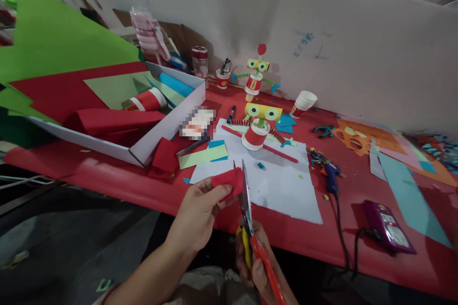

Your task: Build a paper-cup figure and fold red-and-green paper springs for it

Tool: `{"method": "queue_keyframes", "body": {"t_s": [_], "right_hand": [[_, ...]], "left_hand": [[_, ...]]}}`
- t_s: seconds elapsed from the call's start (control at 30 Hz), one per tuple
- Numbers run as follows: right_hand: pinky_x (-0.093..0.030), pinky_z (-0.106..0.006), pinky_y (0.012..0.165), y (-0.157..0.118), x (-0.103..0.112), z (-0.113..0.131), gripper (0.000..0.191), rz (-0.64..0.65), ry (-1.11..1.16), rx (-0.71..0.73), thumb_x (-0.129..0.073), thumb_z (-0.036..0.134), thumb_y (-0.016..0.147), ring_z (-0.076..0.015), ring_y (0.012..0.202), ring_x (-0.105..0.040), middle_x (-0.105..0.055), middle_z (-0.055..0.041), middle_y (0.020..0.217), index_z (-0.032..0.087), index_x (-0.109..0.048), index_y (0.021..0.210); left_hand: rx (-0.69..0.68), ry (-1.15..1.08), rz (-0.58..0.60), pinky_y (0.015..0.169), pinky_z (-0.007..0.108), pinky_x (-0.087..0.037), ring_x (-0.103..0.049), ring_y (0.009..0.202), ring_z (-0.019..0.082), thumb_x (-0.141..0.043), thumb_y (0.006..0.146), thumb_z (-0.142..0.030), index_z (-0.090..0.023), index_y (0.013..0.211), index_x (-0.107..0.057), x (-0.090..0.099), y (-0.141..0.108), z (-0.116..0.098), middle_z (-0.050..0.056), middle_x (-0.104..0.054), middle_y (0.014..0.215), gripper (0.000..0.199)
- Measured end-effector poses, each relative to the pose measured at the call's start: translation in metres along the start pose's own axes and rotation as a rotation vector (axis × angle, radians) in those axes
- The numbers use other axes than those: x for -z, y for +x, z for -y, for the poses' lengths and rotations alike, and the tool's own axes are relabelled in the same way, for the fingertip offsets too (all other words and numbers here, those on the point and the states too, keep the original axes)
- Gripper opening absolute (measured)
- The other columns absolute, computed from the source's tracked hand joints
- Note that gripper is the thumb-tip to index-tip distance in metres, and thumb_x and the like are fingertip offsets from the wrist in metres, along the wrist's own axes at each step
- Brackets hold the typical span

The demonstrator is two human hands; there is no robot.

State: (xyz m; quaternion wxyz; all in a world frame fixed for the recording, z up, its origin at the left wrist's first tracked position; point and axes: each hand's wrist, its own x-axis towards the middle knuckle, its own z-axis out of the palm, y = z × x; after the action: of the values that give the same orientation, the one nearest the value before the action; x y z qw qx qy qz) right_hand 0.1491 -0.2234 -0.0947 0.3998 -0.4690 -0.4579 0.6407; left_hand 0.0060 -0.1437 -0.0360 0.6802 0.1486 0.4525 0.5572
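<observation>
L hand (195, 214) pinching 1 red paper pc. (228, 182), held up nr. front edge of red tbl. (304, 238); R hand (258, 271) gripping 1 pr. scissors (246, 202), blades apart, just beside it. 2 paper-cup robots (255, 137) beyond.

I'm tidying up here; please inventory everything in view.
Paper piece: 1, red, front centre
Scissors: 1, red and yellow handles, front centre
Cup figures: 2, multicoloured, centre
Plain paper: count unclear, white, under nearer figure
Box: 1, white, left, holding coloured sheets
Bottle: 1, pink, behind box
Jar: 1, clear, red lid, right of bottle
Glasses: 1, dark, in red-and-white cup
Stacked cups: count unclear, mostly white, back
Pliers: 1, teal, right
Glue gun: 1, blue, right
Corded device: 1, purple, front right
Cut paper: several, mixed, far right
Table: 1, red, underneath
Left hand: 1, bare, holding paper piece
Right hand: 1, bare, holding scissors
</observation>
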Motion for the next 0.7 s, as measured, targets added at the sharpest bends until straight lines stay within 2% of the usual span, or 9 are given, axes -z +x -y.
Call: {"method": "queue_keyframes", "body": {"t_s": [0.1,0.2,0.4,0.53,0.7], "right_hand": [[-0.044,-0.027,0.052,-0.002,-0.001,0.006,0.067,-0.074,-0.041,0.021,-0.049,0.077,0.071,-0.0158,0.062,-0.046,-0.052,-0.004,0.081,0.03,-0.055,0.118],[-0.045,-0.026,0.054,-0.003,-0.002,0.01,0.065,-0.066,-0.025,0.001,-0.05,0.075,0.072,-0.0156,0.065,-0.047,-0.052,-0.0045,0.085,0.03,-0.054,0.119],[-0.046,-0.027,0.054,-0.003,0.001,0.013,0.068,-0.038,-0.034,-0.07,-0.056,0.075,0.067,-0.0155,0.061,-0.047,-0.052,-0.0036,0.078,0.03,-0.055,0.118],[-0.046,-0.026,0.052,-0.004,-0.004,0.019,0.067,-0.102,-0.022,-0.068,-0.055,0.076,0.067,-0.0148,0.06,-0.048,-0.053,-0.0036,0.08,0.03,-0.055,0.116],[-0.044,-0.023,0.05,-0.006,-0.008,0.022,0.062,-0.134,-0.026,-0.076,-0.057,0.074,0.068,-0.0118,0.054,-0.043,-0.05,0.0,0.071,0.028,-0.059,0.109]], "left_hand": [[-0.005,0.001,0.0,0.067,0.03,-0.056,-0.066,0.065,0.016,-0.081,0.054,-0.021,-0.015,0.062,-0.067,-0.001,0.0,0.0,0.001,-0.07,0.066,0.017],[-0.005,0.008,0.01,0.065,0.029,-0.056,-0.066,0.066,0.016,-0.08,0.055,-0.021,-0.014,0.063,-0.068,0.0,0.002,0.0,0.002,-0.07,0.067,0.016],[-0.009,0.035,-0.013,0.062,0.027,-0.055,-0.064,0.063,0.015,-0.079,0.054,-0.02,-0.015,0.058,-0.064,0.005,0.005,-0.001,0.001,-0.067,0.062,0.016],[-0.008,0.042,0.004,0.065,0.029,-0.055,-0.064,0.061,0.015,-0.078,0.055,-0.02,-0.015,0.055,-0.063,0.008,0.007,-0.002,0.0,-0.067,0.06,0.016],[-0.006,0.025,0.022,0.065,0.029,-0.055,-0.063,0.059,0.014,-0.079,0.055,-0.017,-0.014,0.056,-0.066,0.009,0.012,-0.003,0.0,-0.067,0.059,0.014]]}}
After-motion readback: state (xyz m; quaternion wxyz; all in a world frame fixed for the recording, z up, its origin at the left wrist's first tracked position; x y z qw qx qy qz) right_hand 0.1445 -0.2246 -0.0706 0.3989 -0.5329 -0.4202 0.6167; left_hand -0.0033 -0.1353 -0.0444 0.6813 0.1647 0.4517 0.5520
